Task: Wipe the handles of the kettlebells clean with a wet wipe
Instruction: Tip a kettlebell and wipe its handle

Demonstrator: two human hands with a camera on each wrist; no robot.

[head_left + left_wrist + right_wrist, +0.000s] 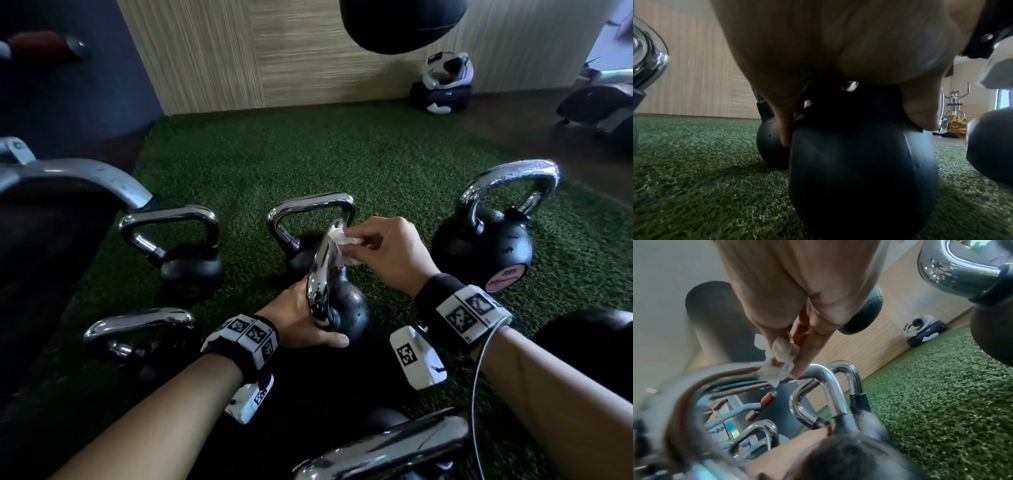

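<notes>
A small black kettlebell [352, 310] with a chrome handle [318, 277] is tilted on the green turf in the middle of the head view. My left hand [308, 318] grips it where the handle meets the ball; the left wrist view shows my fingers and thumb curled over the ball [859, 170]. My right hand [359, 244] pinches a crumpled white wet wipe [340, 240] and presses it against the top bend of that handle. In the right wrist view the wipe [777, 365] sits under my fingertips [797, 371] on the chrome bar.
Several other chrome-handled kettlebells stand around: one right behind [310, 209], one left [178, 240], a big one right [486, 240], others near my forearms [137, 329]. A metal rack [85, 178] is at left, a hanging black bag [400, 24] overhead, a helmet on a bag [445, 85] by the wall.
</notes>
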